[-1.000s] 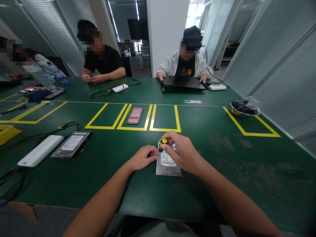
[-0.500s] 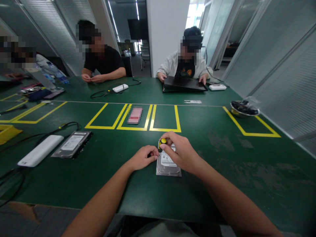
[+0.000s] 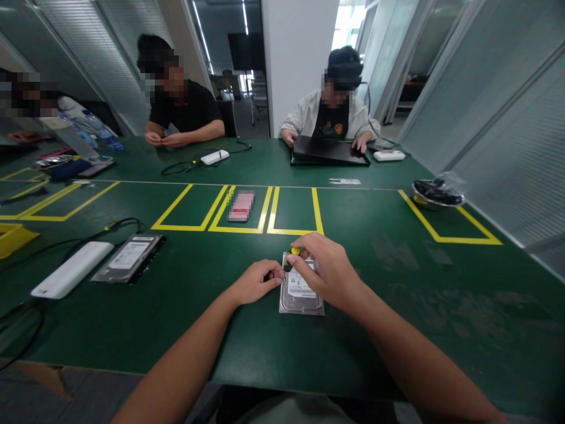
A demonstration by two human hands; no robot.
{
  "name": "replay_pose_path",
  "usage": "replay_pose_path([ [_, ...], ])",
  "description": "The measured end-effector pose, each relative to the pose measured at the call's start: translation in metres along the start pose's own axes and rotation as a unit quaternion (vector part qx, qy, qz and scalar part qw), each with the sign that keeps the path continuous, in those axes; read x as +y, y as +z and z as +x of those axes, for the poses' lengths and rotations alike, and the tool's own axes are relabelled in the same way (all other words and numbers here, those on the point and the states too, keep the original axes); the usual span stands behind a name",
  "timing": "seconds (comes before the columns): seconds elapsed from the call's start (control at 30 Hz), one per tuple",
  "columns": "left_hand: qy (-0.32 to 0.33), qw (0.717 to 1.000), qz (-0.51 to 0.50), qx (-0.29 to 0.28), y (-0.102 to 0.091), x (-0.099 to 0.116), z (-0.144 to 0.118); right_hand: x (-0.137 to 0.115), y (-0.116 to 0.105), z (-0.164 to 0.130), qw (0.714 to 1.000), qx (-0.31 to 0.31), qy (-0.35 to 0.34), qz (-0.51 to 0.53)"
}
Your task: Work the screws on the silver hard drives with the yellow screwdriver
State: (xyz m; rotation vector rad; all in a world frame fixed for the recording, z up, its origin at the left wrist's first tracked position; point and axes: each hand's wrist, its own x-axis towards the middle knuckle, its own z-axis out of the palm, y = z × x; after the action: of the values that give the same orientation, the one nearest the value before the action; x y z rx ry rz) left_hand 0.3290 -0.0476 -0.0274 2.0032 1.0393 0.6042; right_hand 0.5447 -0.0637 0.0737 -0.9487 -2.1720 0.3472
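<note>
A hard drive [image 3: 304, 300] lies flat on the green table in front of me, its white label facing up. My right hand [image 3: 331, 268] is over its upper part, thumb and fingers closed round the handle of a short yellow-and-black screwdriver [image 3: 295, 251]. The tool's tip is hidden. At the drive's left edge, my left hand [image 3: 258, 281] has its fingers curled, with the fingertips against the edge. My right hand covers part of the drive's far right side.
Left of me lie another hard drive [image 3: 130, 258], a white power bank [image 3: 73, 270] with black cables, and a yellow tray [image 3: 15, 238]. A phone [image 3: 242, 206] lies within yellow tape. A bowl [image 3: 436, 197] stands far right. Across the table, a person holds a black folder-like object [image 3: 329, 152].
The screwdriver's yellow top has shifted and turned slightly to the right in my right hand. My left hand and the drive have stayed put.
</note>
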Motion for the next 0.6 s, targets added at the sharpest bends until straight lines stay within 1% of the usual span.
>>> replay_pose_path([
  [0.2, -0.001, 1.000, -0.001, 0.010, 0.0017, -0.0030, -0.0002, 0.0001, -0.0002, -0.0011, 1.000, -0.005, 0.012, -0.017],
  [0.4, -0.003, 1.000, -0.005, 0.003, 0.0001, -0.0025, -0.0004, 0.0003, 0.0004, -0.0015, 1.000, 0.000, 0.013, -0.028],
  [0.6, 0.003, 1.000, 0.007, 0.001, -0.0007, -0.0013, 0.0000, 0.0012, 0.0007, -0.0018, 1.000, -0.009, -0.024, 0.003],
])
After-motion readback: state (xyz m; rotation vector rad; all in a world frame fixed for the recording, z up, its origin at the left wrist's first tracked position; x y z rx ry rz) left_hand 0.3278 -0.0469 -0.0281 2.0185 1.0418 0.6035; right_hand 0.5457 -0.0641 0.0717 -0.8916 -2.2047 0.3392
